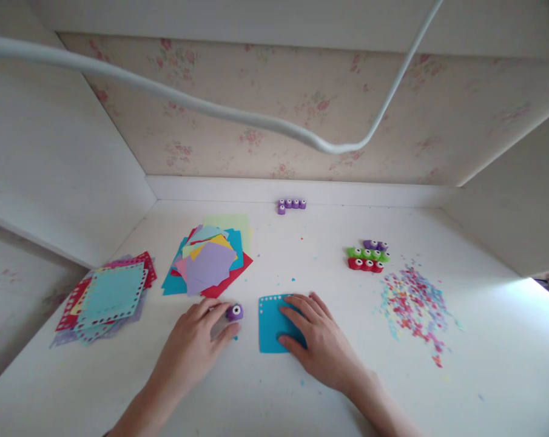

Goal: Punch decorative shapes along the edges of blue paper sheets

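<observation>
A blue paper square (270,331) with small holes along its top edge lies flat on the white desk (301,400). My right hand (317,340) rests on it, fingers spread flat over its right part. A small purple paper punch (234,312) stands just left of the sheet. My left hand (196,340) lies beside the punch, fingertips curled loosely at it and touching its left side, not gripping it.
A pile of plain coloured sheets (210,261) lies behind my left hand, and a stack of hole-edged sheets (108,294) sits far left. Red, green and purple punches (367,255) stand at right, beside scattered confetti (413,303). More purple punches (291,205) line the back. A white cable (210,109) hangs overhead.
</observation>
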A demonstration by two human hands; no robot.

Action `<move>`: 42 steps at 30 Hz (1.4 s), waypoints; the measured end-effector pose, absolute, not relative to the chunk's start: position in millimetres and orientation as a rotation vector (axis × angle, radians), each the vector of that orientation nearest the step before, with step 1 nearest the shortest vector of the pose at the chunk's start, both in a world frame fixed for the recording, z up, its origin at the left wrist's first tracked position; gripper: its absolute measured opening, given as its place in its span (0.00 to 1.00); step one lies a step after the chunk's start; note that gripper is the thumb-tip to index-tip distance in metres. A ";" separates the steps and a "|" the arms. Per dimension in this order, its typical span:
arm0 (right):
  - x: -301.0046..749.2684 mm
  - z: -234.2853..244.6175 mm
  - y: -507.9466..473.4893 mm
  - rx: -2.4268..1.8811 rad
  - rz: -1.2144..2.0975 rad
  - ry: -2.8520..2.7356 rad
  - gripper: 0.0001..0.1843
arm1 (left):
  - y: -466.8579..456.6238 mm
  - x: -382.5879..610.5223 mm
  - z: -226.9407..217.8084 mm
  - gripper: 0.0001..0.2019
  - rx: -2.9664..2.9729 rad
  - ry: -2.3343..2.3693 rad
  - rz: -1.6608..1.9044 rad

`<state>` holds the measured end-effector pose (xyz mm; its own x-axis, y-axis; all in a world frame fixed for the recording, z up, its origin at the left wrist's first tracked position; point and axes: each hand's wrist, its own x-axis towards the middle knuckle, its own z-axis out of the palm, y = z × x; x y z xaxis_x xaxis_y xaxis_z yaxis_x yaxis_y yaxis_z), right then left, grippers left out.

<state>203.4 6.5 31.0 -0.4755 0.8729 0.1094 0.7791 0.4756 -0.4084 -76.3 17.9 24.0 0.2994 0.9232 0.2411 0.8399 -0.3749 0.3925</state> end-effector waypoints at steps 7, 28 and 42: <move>198.1 37.0 3.2 -1.377 0.458 -2.228 0.21 | 14.0 -64.6 14.6 0.11 2.325 1.533 0.806; 299.2 77.1 75.4 -2.019 0.369 -1.540 0.20 | 11.2 -28.3 19.3 0.12 2.371 1.247 1.016; 358.8 56.4 148.9 -2.482 0.050 -1.633 0.18 | 15.3 -27.9 23.9 0.09 2.456 1.223 1.071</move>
